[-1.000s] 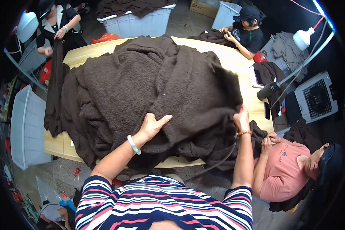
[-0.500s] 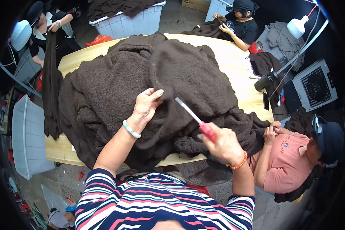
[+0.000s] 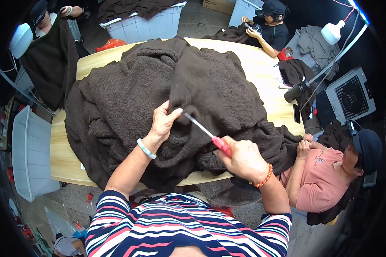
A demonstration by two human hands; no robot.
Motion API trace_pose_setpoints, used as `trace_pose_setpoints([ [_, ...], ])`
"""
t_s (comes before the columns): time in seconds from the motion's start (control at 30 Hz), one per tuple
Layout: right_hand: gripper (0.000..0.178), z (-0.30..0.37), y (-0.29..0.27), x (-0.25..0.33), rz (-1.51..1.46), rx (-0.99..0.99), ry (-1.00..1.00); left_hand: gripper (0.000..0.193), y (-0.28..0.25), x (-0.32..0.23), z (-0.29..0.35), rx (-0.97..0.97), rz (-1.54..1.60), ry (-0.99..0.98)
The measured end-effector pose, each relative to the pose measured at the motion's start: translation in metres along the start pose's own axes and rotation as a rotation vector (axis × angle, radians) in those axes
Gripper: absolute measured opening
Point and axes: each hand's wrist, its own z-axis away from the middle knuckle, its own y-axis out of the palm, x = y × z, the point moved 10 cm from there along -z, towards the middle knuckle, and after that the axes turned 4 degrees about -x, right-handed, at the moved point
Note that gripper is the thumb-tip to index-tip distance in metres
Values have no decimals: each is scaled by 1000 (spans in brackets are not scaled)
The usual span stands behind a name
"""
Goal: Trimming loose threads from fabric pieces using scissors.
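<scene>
A large heap of dark brown knit fabric (image 3: 120, 94) covers the middle of the table. My left hand (image 3: 162, 122) pinches a raised fold of brown fabric (image 3: 186, 81) between thumb and fingers. In my right hand (image 3: 246, 160) is a red-handled tool (image 3: 221, 144) with a slim pale metal shaft; its exact kind cannot be made out. The shaft points up and left, and its tip is close to my left thumb, at the fold. Whether the tip touches the cloth is unclear. Part of the fold is smeared by motion.
The pale wooden table (image 3: 261, 64) has a dark bottle (image 3: 297, 91) and a phone (image 3: 297, 113) at its right. A co-worker in pink (image 3: 326, 180) handles fabric at right; two others work at the far side. White bins (image 3: 34, 150) stand around, one filled with brown cloth.
My right hand and the tool have moved left and slightly up, toward my left thumb. My left hand has shifted slightly. The far-left co-worker has lifted and spread a brown piece.
</scene>
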Motion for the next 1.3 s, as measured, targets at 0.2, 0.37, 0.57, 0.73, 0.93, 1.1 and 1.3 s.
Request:
trace_pose_setpoints([
  [0.2, 25, -4, 4, 5, -5, 36, -27, 34, -6, 20, 4, 50, -172, -39],
  [0.37, 25, -2, -2, -10, -78, 3, -10, 57, 8, 14, 9, 166, -283, -42],
  [0.57, 28, 1, -9, -22, -166, -88, -12, 40, 30, 6, -42, 147, 523, -430],
  [0.73, 25, -10, -24, -9, -112, -210, -121, 16, 7, 4, -78, -134, 278, -123],
  [0.93, 23, 5, -36, -29, 43, -114, 54, 17, 30, -13, -46, -89, -567, 407],
  [1.1, 27, -32, -28, -20, 102, -73, -12, 10, 27, -22, -20, 0, -686, 508],
  [1.3, 26, -17, -8, -32, 58, 88, -19, 16, 18, -8, -18, 46, -620, 481],
])
